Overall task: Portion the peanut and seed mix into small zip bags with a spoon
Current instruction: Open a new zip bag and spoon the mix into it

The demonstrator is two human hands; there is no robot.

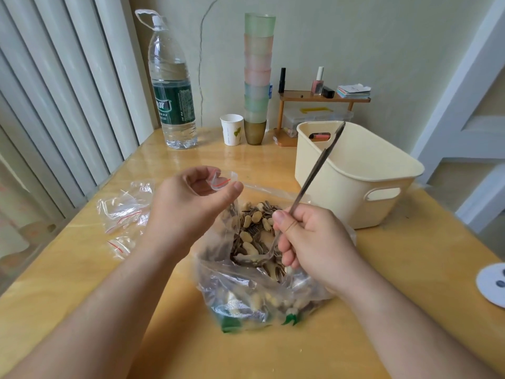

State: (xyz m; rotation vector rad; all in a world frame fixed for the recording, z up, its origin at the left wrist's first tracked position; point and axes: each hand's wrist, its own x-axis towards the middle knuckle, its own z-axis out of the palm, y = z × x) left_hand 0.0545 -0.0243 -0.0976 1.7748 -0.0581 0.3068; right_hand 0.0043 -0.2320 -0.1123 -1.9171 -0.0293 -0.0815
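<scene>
Your right hand (308,242) grips the long metal spoon (306,187), bowl down in the big clear bag of peanut-and-seed mix (254,269) — left hand (191,203) pinches a small, seemingly unfilled, red-striped zip bag (221,181); portioning looks barely begun.

The water bottle (171,86) standing at the back of the bench (82,269) carries a dark green label (175,105) with large white Chinese characters, of which "寶" appears legible at the left edge. Fine white print beside them is too small to read. No other legible text, number or brand is found on any item.
</scene>
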